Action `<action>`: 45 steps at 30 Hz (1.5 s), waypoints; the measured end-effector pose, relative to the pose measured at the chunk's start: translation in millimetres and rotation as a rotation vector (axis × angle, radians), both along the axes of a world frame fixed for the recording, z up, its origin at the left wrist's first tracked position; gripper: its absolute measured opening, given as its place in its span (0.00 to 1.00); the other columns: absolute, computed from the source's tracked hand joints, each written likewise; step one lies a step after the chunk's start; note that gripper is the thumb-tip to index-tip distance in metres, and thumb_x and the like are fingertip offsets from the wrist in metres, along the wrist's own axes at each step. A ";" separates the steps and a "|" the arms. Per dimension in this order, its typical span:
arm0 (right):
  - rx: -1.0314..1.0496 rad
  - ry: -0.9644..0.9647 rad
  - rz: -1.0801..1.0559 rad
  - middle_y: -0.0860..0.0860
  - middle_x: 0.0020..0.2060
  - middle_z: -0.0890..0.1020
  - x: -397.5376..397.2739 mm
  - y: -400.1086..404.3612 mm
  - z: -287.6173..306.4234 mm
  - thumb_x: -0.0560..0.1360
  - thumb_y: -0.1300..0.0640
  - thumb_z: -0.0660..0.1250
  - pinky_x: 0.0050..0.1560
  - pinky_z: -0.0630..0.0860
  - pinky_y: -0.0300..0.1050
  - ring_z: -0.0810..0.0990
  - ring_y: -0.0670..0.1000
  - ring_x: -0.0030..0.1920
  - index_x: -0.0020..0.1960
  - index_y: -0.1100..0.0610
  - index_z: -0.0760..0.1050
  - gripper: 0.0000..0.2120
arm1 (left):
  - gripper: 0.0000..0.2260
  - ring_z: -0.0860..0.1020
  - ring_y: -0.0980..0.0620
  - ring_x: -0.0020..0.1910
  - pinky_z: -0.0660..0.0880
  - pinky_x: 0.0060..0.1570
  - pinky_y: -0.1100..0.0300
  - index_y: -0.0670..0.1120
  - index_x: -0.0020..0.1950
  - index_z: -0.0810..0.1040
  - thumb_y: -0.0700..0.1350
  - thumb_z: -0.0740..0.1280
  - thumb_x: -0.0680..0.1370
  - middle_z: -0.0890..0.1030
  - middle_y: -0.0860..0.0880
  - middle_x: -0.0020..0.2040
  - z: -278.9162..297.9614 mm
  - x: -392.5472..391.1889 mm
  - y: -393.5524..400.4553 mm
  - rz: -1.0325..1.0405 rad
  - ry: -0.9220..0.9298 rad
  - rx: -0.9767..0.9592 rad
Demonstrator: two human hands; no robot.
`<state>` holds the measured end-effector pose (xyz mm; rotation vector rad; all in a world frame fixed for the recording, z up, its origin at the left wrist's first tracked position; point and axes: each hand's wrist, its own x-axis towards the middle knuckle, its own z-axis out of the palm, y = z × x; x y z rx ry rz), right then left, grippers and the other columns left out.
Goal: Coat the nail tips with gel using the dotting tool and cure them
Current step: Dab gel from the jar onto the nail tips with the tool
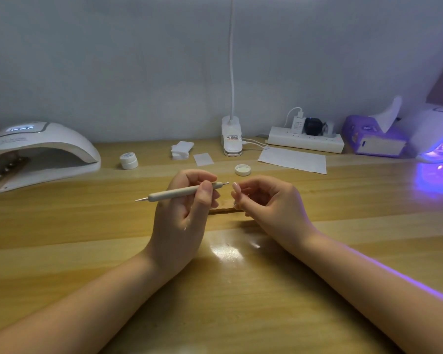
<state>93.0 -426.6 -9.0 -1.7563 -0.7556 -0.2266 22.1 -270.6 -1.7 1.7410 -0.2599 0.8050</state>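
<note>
My left hand [187, 205] grips a pale grey dotting tool [179, 194] that lies nearly level, its ball end pointing right. That end sits just short of a pale nail tip [235, 186] held up by my right hand [269, 203] with curled fingers. A thin brown stick [224, 210] shows below, between the two hands; how it is held is hidden. A small white gel jar [129, 160] stands at the back left, and a white lid [243, 169] lies behind my hands. A white curing lamp [40, 149] at the far left holds a strip of nail tips [4, 169].
A second lamp [440, 139] glows purple at the far right beside a purple tissue pack [368, 135]. Along the wall stand a clip lamp base [232, 139] and a power strip [306, 140]. White wipes [180, 149] and a paper sheet [293, 159] lie on the wooden table [228, 290].
</note>
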 end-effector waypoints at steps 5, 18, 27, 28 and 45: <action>0.008 -0.008 0.007 0.52 0.36 0.84 -0.6 0.9 -1.0 0.74 0.58 0.71 0.42 0.81 0.54 0.83 0.51 0.37 0.49 0.60 0.83 0.06 | 0.07 0.81 0.54 0.41 0.78 0.40 0.62 0.47 0.51 0.75 0.49 0.61 0.78 0.81 0.52 0.42 -1.7 -0.4 0.8 -0.013 -0.015 0.053; 0.013 -0.023 0.025 0.52 0.38 0.85 -0.7 1.1 -2.2 0.73 0.59 0.72 0.42 0.82 0.50 0.84 0.49 0.39 0.50 0.60 0.83 0.07 | 0.07 0.80 0.54 0.40 0.80 0.40 0.55 0.45 0.50 0.74 0.47 0.61 0.79 0.80 0.50 0.40 -2.8 -0.9 -0.9 0.021 -0.011 0.110; 0.004 -0.024 0.034 0.52 0.39 0.85 -1.1 0.9 -1.9 0.73 0.60 0.72 0.42 0.82 0.48 0.84 0.49 0.39 0.51 0.60 0.83 0.07 | 0.04 0.80 0.54 0.40 0.80 0.39 0.51 0.45 0.50 0.75 0.43 0.61 0.79 0.80 0.50 0.40 -4.0 1.2 0.5 0.037 -0.001 0.126; 0.004 -0.024 0.033 0.52 0.39 0.85 -1.3 0.9 -1.8 0.73 0.60 0.72 0.42 0.82 0.49 0.84 0.49 0.39 0.51 0.60 0.83 0.08 | 0.04 0.80 0.53 0.40 0.80 0.39 0.51 0.45 0.50 0.75 0.43 0.61 0.79 0.80 0.50 0.40 -4.0 1.2 0.3 0.037 -0.003 0.126; -0.003 -0.036 0.041 0.53 0.40 0.85 -2.4 0.0 -1.3 0.73 0.59 0.71 0.42 0.82 0.49 0.84 0.49 0.39 0.51 0.60 0.83 0.08 | 0.04 0.81 0.54 0.41 0.80 0.40 0.55 0.46 0.51 0.75 0.43 0.61 0.79 0.80 0.52 0.40 -4.6 1.1 0.3 0.028 -0.012 0.110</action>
